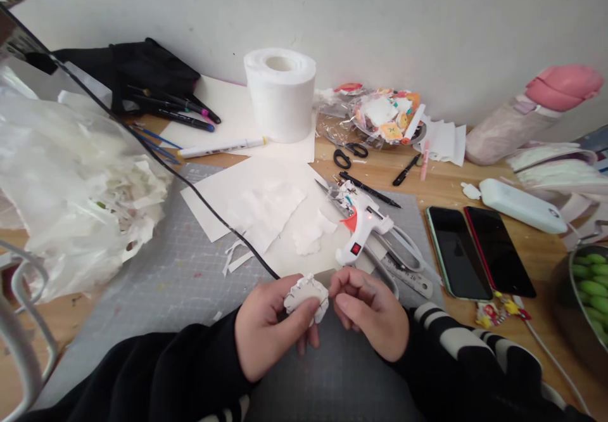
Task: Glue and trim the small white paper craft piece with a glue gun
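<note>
My left hand (275, 327) is closed around a small rounded white piece (304, 298), with a ruffled edge and thin dark lines on its face. My thumb presses on its front. Just right of it, my right hand (368, 308) has its fingers curled together in a pinch close to the piece's edge. What those fingertips hold, if anything, I cannot make out. Beyond my right hand lies a white glue gun (354, 241) with an orange part and a small red switch. Torn white paper (270, 210) lies ahead of both hands on larger sheets.
A grey cutting mat (156, 308) covers the work area, crossed by a black cable (204, 201). Scissors (349, 154), a metal ruler (408, 276), a paper roll (280, 102) and two phones (458, 251) lie around. A plastic bag (71, 175) bulges at left, and a bowl (567, 308) stands right.
</note>
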The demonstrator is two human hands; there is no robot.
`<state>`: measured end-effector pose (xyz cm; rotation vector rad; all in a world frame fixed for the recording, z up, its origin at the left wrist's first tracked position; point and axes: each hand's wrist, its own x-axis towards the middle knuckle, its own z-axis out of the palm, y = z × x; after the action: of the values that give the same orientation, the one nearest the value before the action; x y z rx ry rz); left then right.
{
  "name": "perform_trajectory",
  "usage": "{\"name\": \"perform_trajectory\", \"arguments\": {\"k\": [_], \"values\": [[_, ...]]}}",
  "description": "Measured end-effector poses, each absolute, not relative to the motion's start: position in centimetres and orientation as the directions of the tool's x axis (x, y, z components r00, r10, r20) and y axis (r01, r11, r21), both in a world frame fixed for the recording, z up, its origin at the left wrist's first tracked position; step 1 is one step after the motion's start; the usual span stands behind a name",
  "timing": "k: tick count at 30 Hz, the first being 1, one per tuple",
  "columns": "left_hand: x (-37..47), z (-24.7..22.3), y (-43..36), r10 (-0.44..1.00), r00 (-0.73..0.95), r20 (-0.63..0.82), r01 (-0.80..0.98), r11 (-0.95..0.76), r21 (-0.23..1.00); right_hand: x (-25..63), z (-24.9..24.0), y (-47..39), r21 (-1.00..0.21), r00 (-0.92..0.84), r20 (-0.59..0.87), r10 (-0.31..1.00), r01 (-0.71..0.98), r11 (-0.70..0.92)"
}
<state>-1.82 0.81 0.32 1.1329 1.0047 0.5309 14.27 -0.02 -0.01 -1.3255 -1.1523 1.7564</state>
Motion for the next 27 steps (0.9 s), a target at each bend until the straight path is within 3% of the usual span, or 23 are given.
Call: {"name": "perform_trajectory", "arguments": {"k": [11,17,27], "values": [[-1.8,0.3,0.7,0.777,0.508,-0.371,0.088,0.381,0.920,14.3,0.0,-0.1,-0.916,-0.285,-0.399,0.872,0.080,-0.393],[-1.8,-0.3,0.7,0.722,0.525,-0.451,0.066,0.494,0.867,14.3,-0.2,-0.2,-0.932,-0.256,-0.360,0.897,0.054,-0.359],[-1.5,-0.2,1.1,0.713,0.514,-0.477,0.037,0.537,0.842,14.3,-0.2,-0.2,-0.924,-0.303,-0.376,0.876,0.057,-0.377]]}}
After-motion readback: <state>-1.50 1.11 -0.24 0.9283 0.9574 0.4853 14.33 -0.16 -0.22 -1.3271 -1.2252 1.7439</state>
